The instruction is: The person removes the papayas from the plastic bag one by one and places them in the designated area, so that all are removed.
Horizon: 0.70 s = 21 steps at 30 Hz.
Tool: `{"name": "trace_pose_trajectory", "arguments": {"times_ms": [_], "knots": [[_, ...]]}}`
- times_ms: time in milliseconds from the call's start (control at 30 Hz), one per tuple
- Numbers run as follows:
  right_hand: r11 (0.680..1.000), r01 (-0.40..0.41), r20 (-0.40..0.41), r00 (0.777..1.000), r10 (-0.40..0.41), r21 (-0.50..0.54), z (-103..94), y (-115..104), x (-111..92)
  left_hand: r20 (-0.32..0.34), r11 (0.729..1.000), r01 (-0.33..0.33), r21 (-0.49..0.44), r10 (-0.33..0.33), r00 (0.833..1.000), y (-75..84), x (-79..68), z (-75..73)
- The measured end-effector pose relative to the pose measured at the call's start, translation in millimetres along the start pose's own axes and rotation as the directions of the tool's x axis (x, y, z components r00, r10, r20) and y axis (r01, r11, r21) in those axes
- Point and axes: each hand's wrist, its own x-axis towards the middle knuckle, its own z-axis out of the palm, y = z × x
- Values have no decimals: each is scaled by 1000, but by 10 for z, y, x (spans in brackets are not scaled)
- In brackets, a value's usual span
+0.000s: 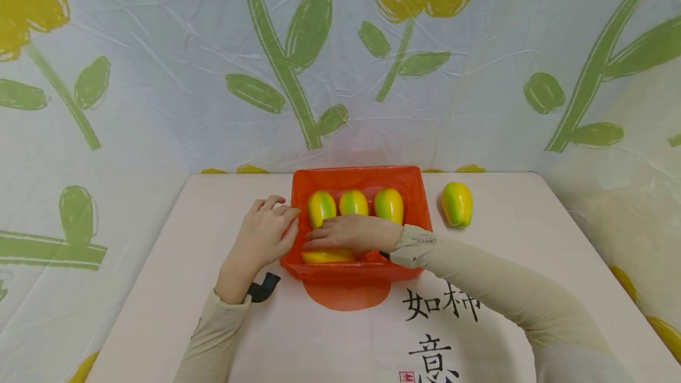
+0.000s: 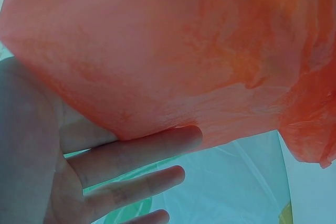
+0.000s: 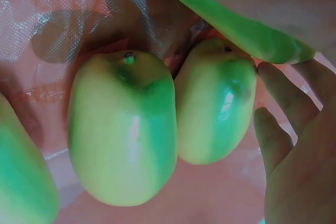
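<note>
In the head view a red plastic-lined tray (image 1: 362,177) holds yellow-and-green oblong fruits. A row of three is at its back: a left fruit (image 1: 321,208), a middle fruit (image 1: 353,201) and a right fruit (image 1: 389,204). Another fruit (image 1: 328,256) lies sideways in the front left part. Over this one reaches my right hand (image 1: 353,231), fingers nearly straight and pointing left; in the right wrist view its fingertips meet that fruit's green edge (image 3: 247,36). My left hand (image 1: 266,234) is at the tray's left wall, its straight fingers against the red plastic (image 2: 131,66) in the left wrist view.
One more fruit (image 1: 457,204) stands on the pale tabletop (image 1: 511,211) right of the tray. Black brush characters (image 1: 432,358) and an orange-red disc (image 1: 348,295) mark the cloth in front. A flower-printed curtain (image 1: 351,129) closes off the back.
</note>
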Motion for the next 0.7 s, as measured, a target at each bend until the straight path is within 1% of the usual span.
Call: {"name": "trace_pose_trajectory", "arguments": {"times_ms": [167,467,533,700], "knots": [[1000,7,-20,1000,-7,-1,5,3,-10,-7,1000,-2,0,2,1000,0,0,3],[998,14,-88,996,-9,57,-39,13,-63,1,1000,1,6,-1,1000,0,5,-2],[998,11,-71,997,-6,67,-52,8,-60,4,1000,4,8,-4,1000,2,4,-4],[998,-14,3,1000,14,61,-57,-16,-40,20,1000,13,4,-13,1000,21,3,-12]]}}
